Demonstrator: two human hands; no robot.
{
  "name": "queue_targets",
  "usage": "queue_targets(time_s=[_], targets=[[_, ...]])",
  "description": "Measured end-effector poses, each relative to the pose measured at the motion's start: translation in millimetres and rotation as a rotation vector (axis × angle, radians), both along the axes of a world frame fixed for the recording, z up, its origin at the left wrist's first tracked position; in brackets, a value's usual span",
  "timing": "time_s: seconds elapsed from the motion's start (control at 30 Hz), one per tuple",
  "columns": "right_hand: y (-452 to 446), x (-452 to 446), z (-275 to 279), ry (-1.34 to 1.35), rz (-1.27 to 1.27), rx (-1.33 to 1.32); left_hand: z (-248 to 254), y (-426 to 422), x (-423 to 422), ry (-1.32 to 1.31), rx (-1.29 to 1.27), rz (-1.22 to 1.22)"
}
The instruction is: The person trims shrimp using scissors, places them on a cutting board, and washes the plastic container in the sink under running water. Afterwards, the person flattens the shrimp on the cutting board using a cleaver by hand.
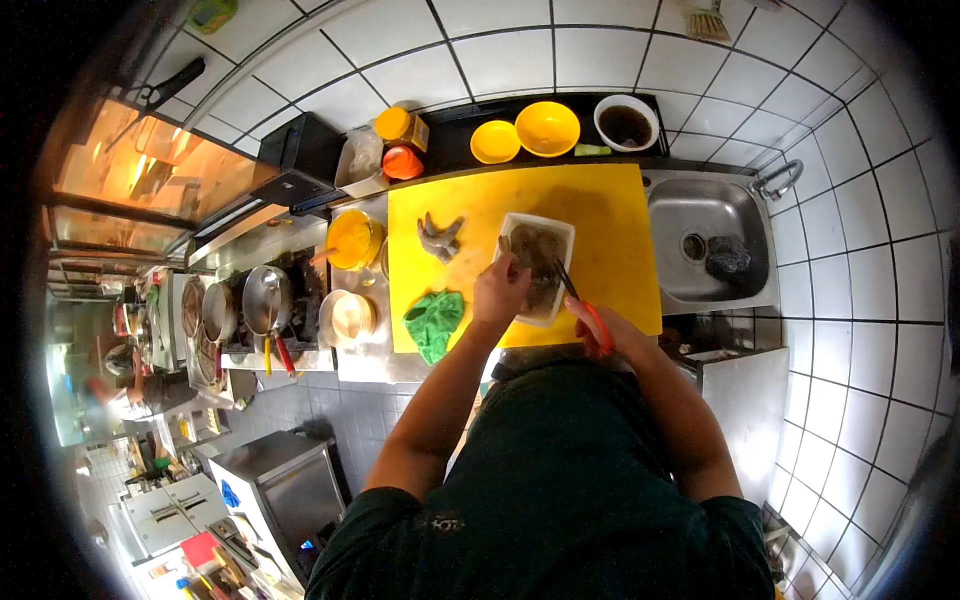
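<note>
A white rectangular tub (pixel 507 224) with greyish raw shrimp (pixel 540 245) in it lies on the yellow cutting board (pixel 610 200). My left hand (pixel 502 292) is over the tub's left side, fingers pinched on what looks like a shrimp, mostly hidden by the fingers. My right hand (pixel 622 335) grips red-handled scissors (pixel 597 322), whose dark blades point into the tub near my left fingertips. Left of the tub, several grey shrimp (pixel 440 238) form a small pile on the board. Nearer to me is a crumpled green cloth (pixel 433 325).
To the right is a steel sink (pixel 712 210) with a dark scourer (pixel 728 255). Yellow bowls (pixel 547 128) and a white bowl of dark liquid (pixel 626 123) line the back ledge. Leftward are a yellow-filled container (pixel 353 240) and a stove with pans (pixel 267 298). Another person (pixel 140 390) is far left.
</note>
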State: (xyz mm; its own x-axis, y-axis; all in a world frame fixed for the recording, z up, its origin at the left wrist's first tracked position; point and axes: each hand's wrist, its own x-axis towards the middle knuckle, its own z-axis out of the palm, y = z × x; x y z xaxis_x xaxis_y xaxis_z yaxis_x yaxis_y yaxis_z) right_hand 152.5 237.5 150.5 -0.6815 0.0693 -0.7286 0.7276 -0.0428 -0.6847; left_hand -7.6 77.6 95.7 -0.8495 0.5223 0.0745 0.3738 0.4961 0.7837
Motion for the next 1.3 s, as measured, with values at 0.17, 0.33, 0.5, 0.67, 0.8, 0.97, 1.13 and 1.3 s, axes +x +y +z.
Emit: queue_targets(time_s=[0.17,0.33,0.5,0.67,0.8,0.97,1.13,1.3], targets=[[2.8,4.7,4.5,-0.057,0.043,0.027,-3.9,-3.8,-1.9,-0.016,0.161,0.131],[0.5,1.7,-11.0,0.017,0.086,-0.03,-1.4,-10.0,-4.6,-0.41,0.578,0.275],[-11.1,-7.4,-3.9,0.004,0.022,-0.062,14.9,-8.2,8.0,-0.615,0.677,0.346],[-14.8,-18.8,-19.3,-0.061,0.01,-0.063,8.6,-9.1,20.4,-0.714,0.733,0.333],[-17.2,-18.8,-21.4,-0.033,-0.007,-0.027,5.2,-10.9,24.4,-0.723,0.752,0.321],[-11.7,-15.3,-25.9,0.034,0.124,0.083,1.4,-13.9,19.5,-0.678,0.738,0.304],[-10.9,-9.9,-13.9,-0.033,0.073,0.0,6.9,-19.1,11.2,-0.613,0.644,0.327],[-7.2,-6.7,-25.2,0.02,0.108,-0.007,10.0,-24.9,-0.1,-0.677,0.749,0.239]])
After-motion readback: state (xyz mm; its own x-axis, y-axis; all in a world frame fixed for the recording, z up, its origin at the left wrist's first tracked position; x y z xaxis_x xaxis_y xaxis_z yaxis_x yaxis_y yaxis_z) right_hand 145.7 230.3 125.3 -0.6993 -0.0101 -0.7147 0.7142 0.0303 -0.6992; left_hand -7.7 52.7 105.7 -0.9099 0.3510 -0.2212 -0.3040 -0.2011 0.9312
